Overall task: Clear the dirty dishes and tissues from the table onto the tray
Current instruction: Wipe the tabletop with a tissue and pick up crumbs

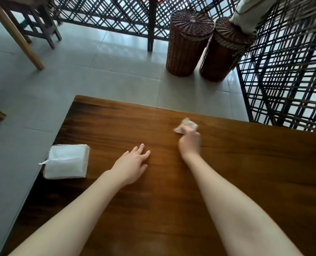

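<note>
Our right hand (189,140) clutches a crumpled tissue (186,125) over the far tabletop (245,172), our left hand (133,164) resting flat, and with no tray visible, a loose grip could drop it.

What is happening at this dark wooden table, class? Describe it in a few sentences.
A person works at the dark brown wooden table. Their right hand grips a crumpled white tissue towards the far edge. Their left hand is open, fingers straight, at the tabletop. A white soft tissue pack sits at the table's left edge. No tray or dishes are in view.
</note>
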Available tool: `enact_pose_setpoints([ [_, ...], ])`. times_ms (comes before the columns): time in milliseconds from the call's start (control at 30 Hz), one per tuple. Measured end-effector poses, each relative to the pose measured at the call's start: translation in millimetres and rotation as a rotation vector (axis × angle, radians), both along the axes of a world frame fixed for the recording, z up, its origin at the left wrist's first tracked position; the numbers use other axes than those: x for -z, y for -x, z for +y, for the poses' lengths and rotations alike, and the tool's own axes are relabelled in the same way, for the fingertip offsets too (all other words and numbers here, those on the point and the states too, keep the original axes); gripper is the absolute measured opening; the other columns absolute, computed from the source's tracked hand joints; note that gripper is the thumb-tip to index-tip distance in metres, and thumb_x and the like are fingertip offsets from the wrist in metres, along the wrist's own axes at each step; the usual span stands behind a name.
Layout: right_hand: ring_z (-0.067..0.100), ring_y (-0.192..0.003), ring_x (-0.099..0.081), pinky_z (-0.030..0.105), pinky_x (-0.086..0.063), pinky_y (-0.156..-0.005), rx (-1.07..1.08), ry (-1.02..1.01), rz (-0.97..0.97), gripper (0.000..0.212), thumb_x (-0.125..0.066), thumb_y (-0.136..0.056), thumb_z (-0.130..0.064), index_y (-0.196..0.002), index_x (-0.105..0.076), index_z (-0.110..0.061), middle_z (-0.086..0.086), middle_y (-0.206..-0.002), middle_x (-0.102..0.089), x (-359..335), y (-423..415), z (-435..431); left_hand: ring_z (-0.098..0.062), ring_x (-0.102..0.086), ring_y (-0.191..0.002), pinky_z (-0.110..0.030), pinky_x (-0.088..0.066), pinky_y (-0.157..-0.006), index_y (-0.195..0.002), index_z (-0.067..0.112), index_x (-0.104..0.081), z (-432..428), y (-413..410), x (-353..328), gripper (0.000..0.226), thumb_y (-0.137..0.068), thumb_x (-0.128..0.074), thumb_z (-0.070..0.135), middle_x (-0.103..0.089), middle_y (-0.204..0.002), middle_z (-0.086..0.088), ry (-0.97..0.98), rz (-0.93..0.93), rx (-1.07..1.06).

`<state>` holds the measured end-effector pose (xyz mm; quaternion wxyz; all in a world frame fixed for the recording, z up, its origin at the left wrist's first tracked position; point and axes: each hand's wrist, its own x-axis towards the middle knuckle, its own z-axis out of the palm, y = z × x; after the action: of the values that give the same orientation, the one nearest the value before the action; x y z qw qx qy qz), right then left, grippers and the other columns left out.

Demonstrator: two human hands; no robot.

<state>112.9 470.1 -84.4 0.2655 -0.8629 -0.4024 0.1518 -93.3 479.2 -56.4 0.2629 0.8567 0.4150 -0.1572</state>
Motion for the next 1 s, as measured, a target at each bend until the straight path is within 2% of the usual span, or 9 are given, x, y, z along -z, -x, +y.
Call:
enact_pose_setpoints([
  [100, 0.025, -0.127, -0.049, 0.030, -0.037, -0.105, -0.342, 0.000, -0.020, 0.050, -0.040, -0.088, 0.011, -0.130, -0.056, -0.009, 0.007, -0.139, -0.052, 2, 50, 26, -0.019, -0.008, -0.147, -0.035, -0.013, -0.118, -0.152, 0.030, -0.015, -1, -2, 1, 0.055, -0.101, -0.037, 0.032, 0.000, -0.161, -0.001, -0.033, 0.040, 0.007],
  [233, 0.026, -0.126, -0.051, 0.034, -0.038, -0.106, -0.507, 0.037, -0.083, 0.062, -0.040, -0.082, 0.016, -0.134, -0.054, -0.016, 0.006, -0.138, -0.053, -1, 13, 19, -0.018, -0.009, -0.147, -0.035, -0.012, -0.118, -0.151, 0.031, -0.017, 2, -7, -2, 0.053, -0.102, -0.035, 0.030, -0.001, -0.160, 0.000, -0.028, 0.064, 0.003],
  [400, 0.031, -0.115, -0.058, 0.034, -0.046, -0.096, -0.064, 0.080, -0.084, 0.048, -0.042, -0.091, 0.011, -0.132, -0.055, -0.012, 0.015, -0.127, -0.060, -2, -106, -39, -0.019, -0.009, -0.147, -0.036, -0.012, -0.118, -0.151, 0.030, -0.018, 4, -9, -5, 0.052, -0.102, -0.034, 0.029, 0.000, -0.160, 0.000, 0.002, 0.094, 0.002],
  [533, 0.031, -0.118, -0.056, 0.032, -0.043, -0.100, 0.079, 0.042, -0.030, 0.051, -0.039, -0.087, 0.015, -0.129, -0.058, -0.009, 0.016, -0.127, -0.060, -2, -99, -37, -0.020, -0.013, -0.147, -0.036, -0.015, -0.117, -0.151, 0.030, -0.021, 4, -15, -7, 0.050, -0.102, -0.032, 0.029, -0.002, -0.160, 0.000, -0.017, 0.131, -0.004],
  [600, 0.027, -0.119, -0.056, 0.028, -0.040, -0.101, -0.041, -0.001, 0.002, 0.054, -0.039, -0.084, 0.015, -0.127, -0.060, -0.009, 0.012, -0.128, -0.061, -1, -57, -30, -0.022, -0.016, -0.146, -0.036, -0.018, -0.116, -0.150, 0.030, -0.024, 6, -18, -10, 0.049, -0.102, -0.031, 0.029, -0.004, -0.160, 0.000, -0.030, 0.167, -0.011],
  [700, 0.019, -0.129, -0.048, 0.025, -0.033, -0.108, -0.404, -0.006, -0.021, 0.055, -0.044, -0.084, 0.015, -0.131, -0.056, -0.009, 0.007, -0.137, -0.053, 8, 4, -43, -0.024, -0.024, -0.144, -0.037, -0.025, -0.113, -0.149, 0.028, -0.027, 7, -23, -14, 0.048, -0.102, -0.031, 0.029, -0.007, -0.160, -0.002, -0.057, 0.215, 0.001],
  [800, 0.014, -0.133, -0.043, 0.023, -0.027, -0.109, -0.552, -0.024, -0.052, 0.054, -0.046, -0.087, 0.016, -0.133, -0.053, -0.012, 0.003, -0.139, -0.051, 10, -4, -60, -0.024, -0.025, -0.143, -0.038, -0.026, -0.112, -0.149, 0.028, -0.027, 5, -27, -16, 0.048, -0.102, -0.031, 0.028, -0.007, -0.160, -0.002, -0.047, 0.246, -0.008],
  [867, 0.016, -0.128, -0.049, 0.022, -0.030, -0.107, -0.491, 0.012, -0.064, 0.054, -0.044, -0.085, 0.017, -0.129, -0.058, -0.013, 0.003, -0.135, -0.055, 5, -40, -71, -0.024, -0.024, -0.144, -0.038, -0.026, -0.113, -0.149, 0.028, -0.027, 4, -27, -16, 0.048, -0.102, -0.031, 0.027, -0.007, -0.160, -0.002, -0.048, 0.255, -0.022],
  [1000, 0.031, -0.117, -0.057, 0.035, -0.046, -0.098, -0.039, 0.109, -0.074, 0.048, -0.042, -0.089, 0.013, -0.126, -0.060, -0.013, 0.013, -0.127, -0.061, -3, -145, -115, -0.025, -0.023, -0.144, -0.039, -0.021, -0.115, -0.149, 0.026, -0.027, 2, -28, -12, 0.049, -0.101, -0.032, 0.026, -0.007, -0.160, -0.004, -0.056, 0.262, -0.033],
])
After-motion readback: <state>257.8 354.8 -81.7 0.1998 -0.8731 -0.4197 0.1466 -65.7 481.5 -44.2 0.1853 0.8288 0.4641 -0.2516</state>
